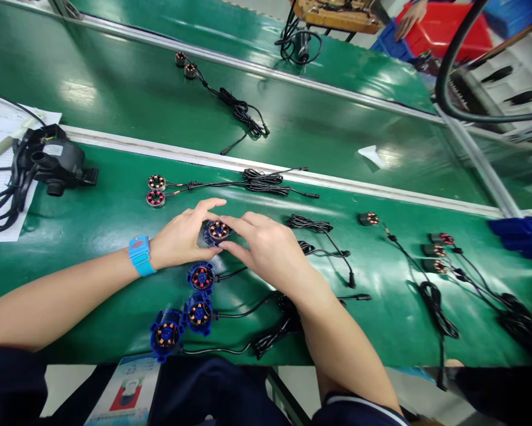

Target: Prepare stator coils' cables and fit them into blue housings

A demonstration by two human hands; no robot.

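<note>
My left hand (183, 235) and my right hand (266, 248) meet over a small blue housing with a copper-wound stator (216, 231) on the green bench. Fingers of both hands pinch its rim from either side. A blue wristband (140, 255) sits on my left wrist. Just below lie three more blue housings with stators (201, 277), (199, 313), (165, 334), each trailing a black cable (270, 337). Two bare stators (156, 190) with bundled cable (266, 180) lie above my hands.
A black pump (57, 163) with its cord rests on paper at the left. More stators with cables (438, 254) lie to the right and on the far belt (186, 65). Another person's hand (410, 18) rests on a red bin at top right.
</note>
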